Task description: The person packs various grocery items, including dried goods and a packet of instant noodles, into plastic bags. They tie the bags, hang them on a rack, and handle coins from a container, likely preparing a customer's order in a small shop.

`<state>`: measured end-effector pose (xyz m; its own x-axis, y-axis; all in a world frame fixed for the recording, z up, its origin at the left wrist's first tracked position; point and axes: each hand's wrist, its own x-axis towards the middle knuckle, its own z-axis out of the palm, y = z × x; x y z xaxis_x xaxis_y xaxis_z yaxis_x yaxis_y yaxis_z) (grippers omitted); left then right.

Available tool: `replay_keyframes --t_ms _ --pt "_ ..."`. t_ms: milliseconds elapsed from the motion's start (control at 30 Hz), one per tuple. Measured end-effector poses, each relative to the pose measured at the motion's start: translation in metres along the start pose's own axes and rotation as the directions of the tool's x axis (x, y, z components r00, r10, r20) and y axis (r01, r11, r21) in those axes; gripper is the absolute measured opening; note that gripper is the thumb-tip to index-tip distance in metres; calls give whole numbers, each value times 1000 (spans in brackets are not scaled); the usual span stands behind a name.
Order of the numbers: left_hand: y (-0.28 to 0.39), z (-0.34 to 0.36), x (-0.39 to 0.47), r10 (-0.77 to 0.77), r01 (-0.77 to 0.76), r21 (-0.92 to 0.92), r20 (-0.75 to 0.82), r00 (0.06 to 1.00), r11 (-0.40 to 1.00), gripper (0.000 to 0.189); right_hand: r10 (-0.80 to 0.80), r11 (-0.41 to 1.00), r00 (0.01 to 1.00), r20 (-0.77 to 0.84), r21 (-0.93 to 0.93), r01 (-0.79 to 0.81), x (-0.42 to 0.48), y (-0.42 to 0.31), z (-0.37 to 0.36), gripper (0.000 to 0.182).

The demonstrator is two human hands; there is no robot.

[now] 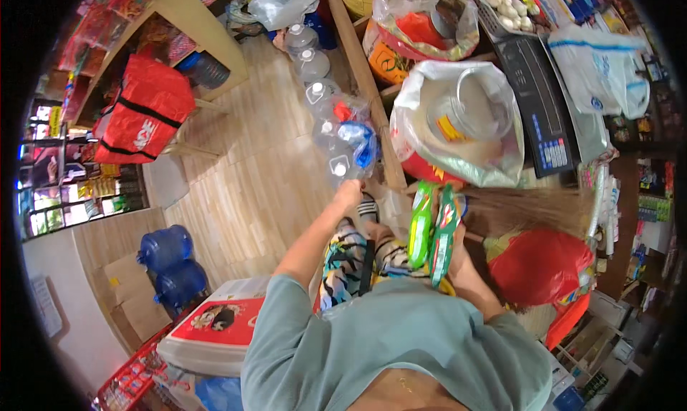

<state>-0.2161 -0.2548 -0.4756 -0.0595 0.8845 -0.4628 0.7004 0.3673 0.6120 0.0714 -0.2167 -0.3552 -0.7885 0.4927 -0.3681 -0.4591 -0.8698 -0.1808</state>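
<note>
My right hand (457, 250) grips two green plastic packets at my lap, a bright green packet (421, 225) on the left and a darker green packet (445, 236) against the palm. My left hand (350, 193) is held out in front of me with its fingers curled. Just beyond it stands the nearest clear plastic jug (340, 166) in a row, beside a clear bag with blue and red items (358, 140). Whether the left fingers hold anything is hidden from me.
Right of the wooden divider (370, 89) stands an open sack of grain (467, 123) with a clear tub inside. Beyond it lies a black digital scale (536, 105). A red bag (147, 110) is at the left, above blue water containers (172, 263). A white chest (214, 325) sits by my left elbow.
</note>
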Motion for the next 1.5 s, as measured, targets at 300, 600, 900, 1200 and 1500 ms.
replay_keyframes --t_ms 300,600,900,1200,1500 --pt "-35 47 132 -57 55 -15 -133 990 998 21 163 985 952 -259 98 -142 10 23 -7 84" --pt "-64 50 146 83 -80 488 15 996 869 19 223 960 939 -263 226 -165 71 24 -25 89" --pt "-66 56 140 166 -166 400 35 986 902 12 193 980 918 -345 30 -194 100 18 22 89" --pt "-45 30 124 -4 -30 -97 -331 943 995 13 193 980 936 -295 113 -167 93 21 -2 81" --pt "-43 15 109 -36 21 -43 -395 918 999 20 133 990 927 -352 -5 -144 85 32 -39 86"
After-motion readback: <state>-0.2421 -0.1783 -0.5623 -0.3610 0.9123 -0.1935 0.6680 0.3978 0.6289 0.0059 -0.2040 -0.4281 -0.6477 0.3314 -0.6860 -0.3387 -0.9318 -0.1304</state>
